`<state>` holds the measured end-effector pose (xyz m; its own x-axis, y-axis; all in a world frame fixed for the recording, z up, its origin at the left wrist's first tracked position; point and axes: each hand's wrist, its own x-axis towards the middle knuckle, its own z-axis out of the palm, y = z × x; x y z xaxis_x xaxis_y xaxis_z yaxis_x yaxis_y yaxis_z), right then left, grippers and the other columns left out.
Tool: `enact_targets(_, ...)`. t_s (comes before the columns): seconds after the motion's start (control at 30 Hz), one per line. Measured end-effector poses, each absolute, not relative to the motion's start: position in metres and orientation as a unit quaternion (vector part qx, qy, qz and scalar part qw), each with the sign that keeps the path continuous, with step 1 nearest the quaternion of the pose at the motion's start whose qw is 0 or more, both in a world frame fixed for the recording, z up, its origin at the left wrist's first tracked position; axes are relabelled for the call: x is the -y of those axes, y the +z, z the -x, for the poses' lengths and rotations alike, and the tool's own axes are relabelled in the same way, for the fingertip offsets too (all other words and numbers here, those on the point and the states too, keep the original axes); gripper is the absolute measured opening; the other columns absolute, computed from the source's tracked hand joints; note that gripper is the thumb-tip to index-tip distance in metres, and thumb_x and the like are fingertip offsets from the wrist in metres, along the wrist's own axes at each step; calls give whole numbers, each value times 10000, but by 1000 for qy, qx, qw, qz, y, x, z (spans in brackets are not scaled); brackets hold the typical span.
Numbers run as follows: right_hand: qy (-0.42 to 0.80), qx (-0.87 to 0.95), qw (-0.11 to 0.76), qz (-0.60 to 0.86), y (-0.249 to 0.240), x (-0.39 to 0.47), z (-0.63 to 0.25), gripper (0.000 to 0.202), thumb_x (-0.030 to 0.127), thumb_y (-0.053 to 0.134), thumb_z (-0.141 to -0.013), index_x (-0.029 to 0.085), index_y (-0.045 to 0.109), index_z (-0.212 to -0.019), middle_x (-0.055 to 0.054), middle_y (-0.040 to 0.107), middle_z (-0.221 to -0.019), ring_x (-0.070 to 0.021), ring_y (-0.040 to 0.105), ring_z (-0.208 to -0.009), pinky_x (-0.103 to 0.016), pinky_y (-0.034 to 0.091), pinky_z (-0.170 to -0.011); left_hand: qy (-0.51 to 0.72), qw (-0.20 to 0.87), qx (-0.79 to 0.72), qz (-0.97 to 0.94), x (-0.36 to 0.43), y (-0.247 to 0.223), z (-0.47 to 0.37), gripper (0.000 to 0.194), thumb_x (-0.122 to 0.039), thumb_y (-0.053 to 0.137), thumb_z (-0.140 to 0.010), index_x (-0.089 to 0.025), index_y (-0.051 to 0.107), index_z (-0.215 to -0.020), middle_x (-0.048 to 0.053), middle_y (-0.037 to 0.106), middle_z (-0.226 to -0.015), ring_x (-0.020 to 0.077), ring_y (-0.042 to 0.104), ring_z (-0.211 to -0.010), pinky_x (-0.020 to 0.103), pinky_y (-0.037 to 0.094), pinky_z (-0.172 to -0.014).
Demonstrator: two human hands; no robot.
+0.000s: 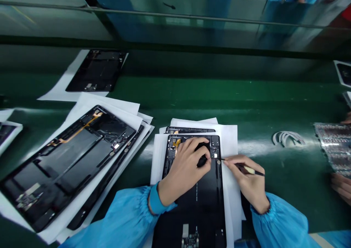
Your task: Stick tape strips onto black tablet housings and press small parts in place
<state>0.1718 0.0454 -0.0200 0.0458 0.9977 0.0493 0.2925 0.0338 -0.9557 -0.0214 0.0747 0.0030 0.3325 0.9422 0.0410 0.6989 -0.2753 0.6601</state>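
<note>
An opened tablet (203, 207) lies in front of me on white sheets, its black inside facing up. My left hand (188, 160) rests over its upper part, with the thumb and a finger brought together near the right side. Whatever may be between those fingertips is too small to make out. Held in my right hand (248, 180) is a slim pointed tool (250, 170) with a cream and black handle. Its dark tip reaches the tablet's upper right edge, beside a small white square and a round pale part. The left hand covers some of the tablet's upper components.
At left, more opened tablets (79, 156) are stacked between white sheets (120, 107); another tablet (95, 70) lies farther back. White curved strips (287, 138) sit on the green table (274, 101) to the right. Beyond them, another person's hand (341, 187) is near a clear tray (334, 145).
</note>
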Motion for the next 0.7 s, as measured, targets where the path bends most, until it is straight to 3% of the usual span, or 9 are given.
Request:
enact_targets(0.27, 391, 531, 488, 571, -25, -46, -179, 82, 213, 744, -789, 225, 678, -742, -7, 713, -775, -176, 680, -742, -288, 544, -691, 218, 307, -554, -742, -77, 3, 20, 115, -124, 644, -791, -231, 602, -806, 19, 592, -1199, 272, 523, -1117, 473, 418, -935)
enact_targets(0.43, 412, 496, 534, 548, -8, -47, -182, 405, 372, 373, -1010, 211, 589, -707, -48, 680, -838, -184, 655, -822, -330, 516, -752, 221, 330, -554, -731, -82, 7, 20, 165, -117, 656, -777, -235, 594, -875, 23, 606, -1150, 270, 545, -1099, 454, 456, -914)
enact_targets(0.57, 368, 647, 376, 552, 15, -50, -163, 190, 272, 437, -977, 243, 623, -1002, -39, 658, -877, -171, 652, -773, -274, 502, -660, 284, 357, -516, -725, -74, 17, 41, 303, -172, 600, -863, -262, 539, -1146, 38, 582, -1220, 229, 529, -1174, 411, 437, -1009)
enact_targets(0.7, 264, 792, 180, 519, 16, -61, -130, 210, 226, 522, -918, 254, 596, -1113, -63, 595, -1043, -191, 648, -762, -296, 499, -622, 338, 328, -567, -676, -41, 25, 72, 155, -231, 536, -926, -267, 571, -1072, 32, 611, -1129, 198, 572, -1099, 353, 461, -968)
